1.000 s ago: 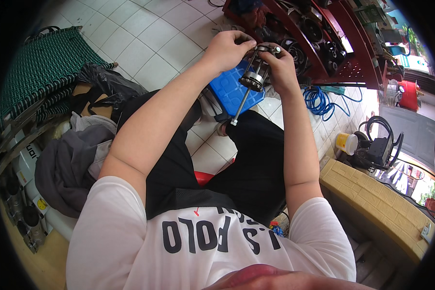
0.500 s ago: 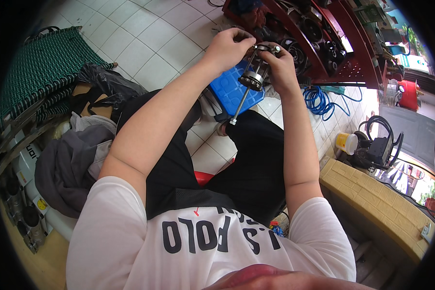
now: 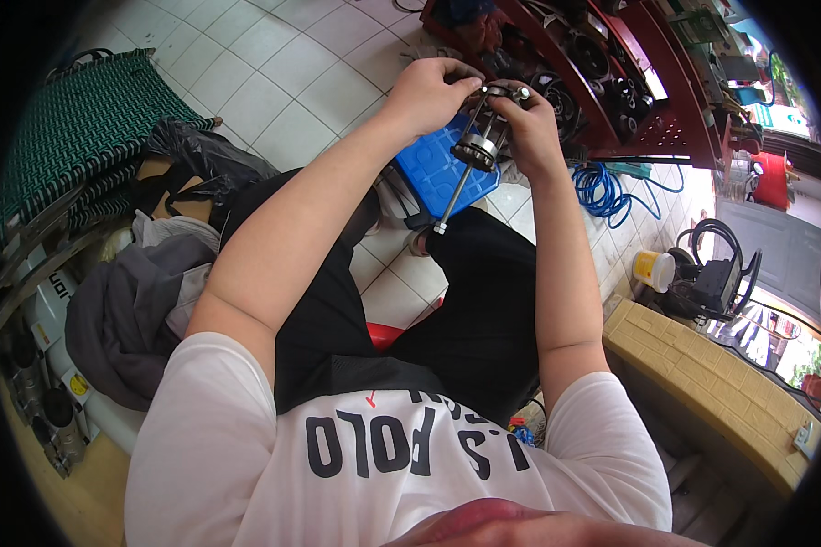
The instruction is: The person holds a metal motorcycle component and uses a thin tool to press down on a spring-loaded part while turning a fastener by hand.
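Note:
A metal bearing puller [image 3: 472,150] hangs tilted in front of me, above a blue plastic stool [image 3: 431,175]. It has a round, shiny collar in the middle, slim side rods and a long threaded rod reaching down toward my knee, with nuts at its lower end. My right hand [image 3: 532,128] grips its upper part from the right, fingers wrapped behind it. Close to the bolt at its upper left is my left hand [image 3: 431,98], thumb and fingers pinched together. What the left fingertips hold, if anything, is too small to make out.
Red metal shelving [image 3: 602,73] with dark round parts stands beyond my right hand. A coiled blue hose [image 3: 602,193] lies on the tiled floor by a white and yellow tub [image 3: 653,270]. To the left are a green woven folding seat [image 3: 100,123] and grey cloth [image 3: 132,319].
My left hand has shifted very slightly at the puller's upper bolt, its fingers still pinched. The right hand and the puller stay in place.

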### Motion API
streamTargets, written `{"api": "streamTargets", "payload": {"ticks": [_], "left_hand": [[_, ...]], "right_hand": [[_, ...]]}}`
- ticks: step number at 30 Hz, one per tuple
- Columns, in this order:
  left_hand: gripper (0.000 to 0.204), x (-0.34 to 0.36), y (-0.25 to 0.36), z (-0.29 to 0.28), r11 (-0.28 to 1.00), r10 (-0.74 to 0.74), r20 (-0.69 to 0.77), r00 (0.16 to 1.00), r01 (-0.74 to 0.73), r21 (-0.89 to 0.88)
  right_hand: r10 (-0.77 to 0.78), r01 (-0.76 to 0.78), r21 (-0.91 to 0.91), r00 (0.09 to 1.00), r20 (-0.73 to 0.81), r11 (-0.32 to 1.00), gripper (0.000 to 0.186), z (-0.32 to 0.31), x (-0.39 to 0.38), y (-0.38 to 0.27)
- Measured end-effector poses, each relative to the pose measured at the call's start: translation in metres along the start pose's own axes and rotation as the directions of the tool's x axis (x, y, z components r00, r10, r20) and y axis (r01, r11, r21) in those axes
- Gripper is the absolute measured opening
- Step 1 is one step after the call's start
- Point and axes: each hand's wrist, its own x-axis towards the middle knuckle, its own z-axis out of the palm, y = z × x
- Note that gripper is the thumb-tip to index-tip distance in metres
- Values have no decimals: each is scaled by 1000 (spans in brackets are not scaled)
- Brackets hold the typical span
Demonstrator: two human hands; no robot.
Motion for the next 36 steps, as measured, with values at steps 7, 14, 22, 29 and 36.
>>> {"api": "streamTargets", "payload": {"ticks": [7,14,22,29,36], "left_hand": [[22,1,-5,0,996,84,-18,996,-84,-41],[27,-2,7,-2,996,-78,-32,996,80,51],[25,-1,1,-2,998,18,3,1000,-18,52],[26,2,-2,0,996,75,-20,997,-76,-55],[25,-2,4,-1,998,-54,0,999,54,33]], "right_hand": [[0,0,-2,1000,-21,1000,26,2,0,-1],[-11,11,-29,1000,-9,1000,27,3,-1,-1],[-14,14,-26,1000,-19,1000,26,2,-1,0],[3,-3,23,1000,-9,1000,26,5,-1,-1],[-8,7,-45,1000,-7,999,26,5,-2,-2]]}}
